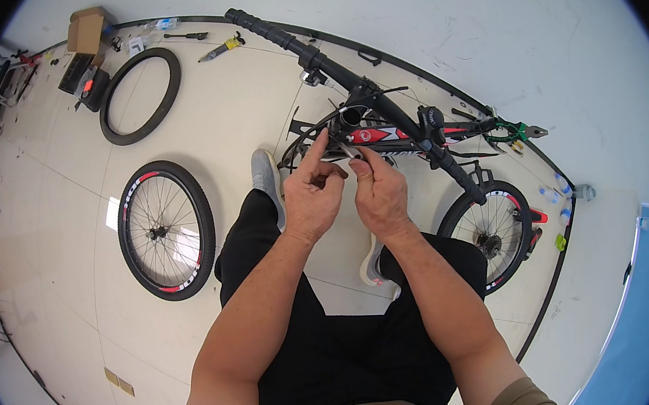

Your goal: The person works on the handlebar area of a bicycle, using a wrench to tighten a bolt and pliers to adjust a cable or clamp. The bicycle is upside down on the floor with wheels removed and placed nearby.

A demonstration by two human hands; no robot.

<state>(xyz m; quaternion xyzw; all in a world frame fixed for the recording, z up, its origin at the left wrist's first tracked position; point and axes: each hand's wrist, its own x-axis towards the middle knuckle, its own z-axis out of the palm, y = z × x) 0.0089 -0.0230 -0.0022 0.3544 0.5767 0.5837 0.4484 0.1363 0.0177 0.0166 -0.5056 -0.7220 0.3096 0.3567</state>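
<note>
A black and red bicycle [405, 136] stands in front of me with its front wheel off and its black handlebar [342, 72] slanting up to the left. My left hand [314, 196] and my right hand [377, 190] are raised side by side just below the head tube [350, 116]. Both pinch a thin white cable end [348, 150] between thumb and fingertips. Black cables [309, 134] loop out from the frame beside my left hand. What lies between the fingers is mostly hidden.
A spoked wheel [166, 229] with a red-striped rim lies on the floor at left. A bare black tyre [139, 95] lies farther back, near a cardboard box [86, 31] and hand tools [222, 48]. Green-handled pliers [515, 133] rest on the bike at right. The rear wheel [494, 233] stays mounted.
</note>
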